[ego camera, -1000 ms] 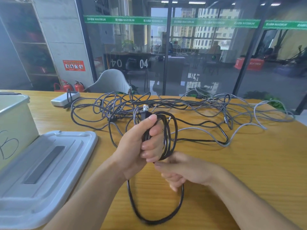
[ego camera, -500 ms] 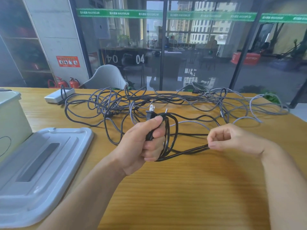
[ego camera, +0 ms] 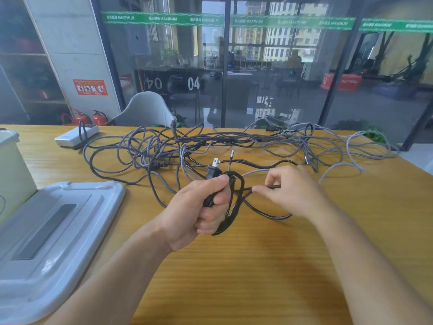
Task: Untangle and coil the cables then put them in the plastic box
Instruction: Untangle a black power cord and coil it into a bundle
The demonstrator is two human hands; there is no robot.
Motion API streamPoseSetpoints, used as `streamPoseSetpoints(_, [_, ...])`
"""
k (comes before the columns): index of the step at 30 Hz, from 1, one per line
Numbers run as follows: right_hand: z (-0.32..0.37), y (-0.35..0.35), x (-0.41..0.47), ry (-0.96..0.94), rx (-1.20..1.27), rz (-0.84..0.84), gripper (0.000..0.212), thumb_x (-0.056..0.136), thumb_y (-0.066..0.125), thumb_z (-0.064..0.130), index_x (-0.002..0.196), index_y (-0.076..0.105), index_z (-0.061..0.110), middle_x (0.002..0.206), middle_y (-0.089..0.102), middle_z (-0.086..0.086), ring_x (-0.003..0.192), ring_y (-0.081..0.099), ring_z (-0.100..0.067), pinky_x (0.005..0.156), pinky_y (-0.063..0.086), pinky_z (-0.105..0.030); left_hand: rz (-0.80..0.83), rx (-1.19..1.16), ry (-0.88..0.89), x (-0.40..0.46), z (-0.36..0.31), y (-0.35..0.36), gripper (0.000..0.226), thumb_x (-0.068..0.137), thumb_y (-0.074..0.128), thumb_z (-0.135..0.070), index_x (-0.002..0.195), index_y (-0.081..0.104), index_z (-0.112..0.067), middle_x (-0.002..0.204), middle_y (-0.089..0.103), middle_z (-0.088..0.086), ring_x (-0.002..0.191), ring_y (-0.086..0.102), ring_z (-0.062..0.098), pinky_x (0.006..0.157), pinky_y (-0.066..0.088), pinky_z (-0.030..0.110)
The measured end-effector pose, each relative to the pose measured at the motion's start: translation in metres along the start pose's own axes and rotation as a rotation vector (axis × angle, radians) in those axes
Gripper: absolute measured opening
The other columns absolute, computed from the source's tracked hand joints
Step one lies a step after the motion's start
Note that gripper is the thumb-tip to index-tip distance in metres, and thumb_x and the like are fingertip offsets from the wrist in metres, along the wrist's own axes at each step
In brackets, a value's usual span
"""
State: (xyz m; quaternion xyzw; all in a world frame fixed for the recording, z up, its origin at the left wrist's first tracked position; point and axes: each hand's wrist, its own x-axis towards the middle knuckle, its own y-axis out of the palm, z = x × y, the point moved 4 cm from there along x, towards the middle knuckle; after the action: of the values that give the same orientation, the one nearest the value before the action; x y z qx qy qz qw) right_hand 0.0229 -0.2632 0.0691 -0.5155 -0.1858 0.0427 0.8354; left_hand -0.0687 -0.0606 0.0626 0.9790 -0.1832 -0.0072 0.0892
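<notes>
Head view looks down over a wooden worktop (ego camera: 269,266) where the left hand (ego camera: 199,207) grips a black power cable (ego camera: 236,202) just below its two-pin plug (ego camera: 214,168). Its fingers are curled round the gathered loops, probably so the finished turns cannot spring apart while more cable is fed in. The right hand (ego camera: 293,193) sits just right of the coil and pinches the free run of the same cable between thumb and forefinger, seemingly to guide the next turn. A slack loop lies on the worktop between the hands. On the far side sprawls the tangle of grey braided cables (ego camera: 234,141), still knotted together. The plastic box (ego camera: 13,167) stands at the near left edge, open, with its lid (ego camera: 77,221) lying flat beside it, ready to take the coil.
</notes>
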Motion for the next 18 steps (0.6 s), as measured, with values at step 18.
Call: streamPoseSetpoints(18, [0.050, 0.019, -0.014, -0.061, 0.910, 0.104, 0.029, 0.100, 0.040, 0.029, 0.085, 0.055, 0.009, 0.063, 0.038, 0.011, 0.056, 0.032, -0.012, 0.052, 0.028, -0.037, -0.058, 0.258, -0.018, 0.006, 0.013, 0.000, 0.043, 0.110, 0.041, -0.032, 0.069, 0.044, -0.019, 0.057, 0.023, 0.001, 0.050, 0.018, 0.016, 0.045, 0.019, 0.022])
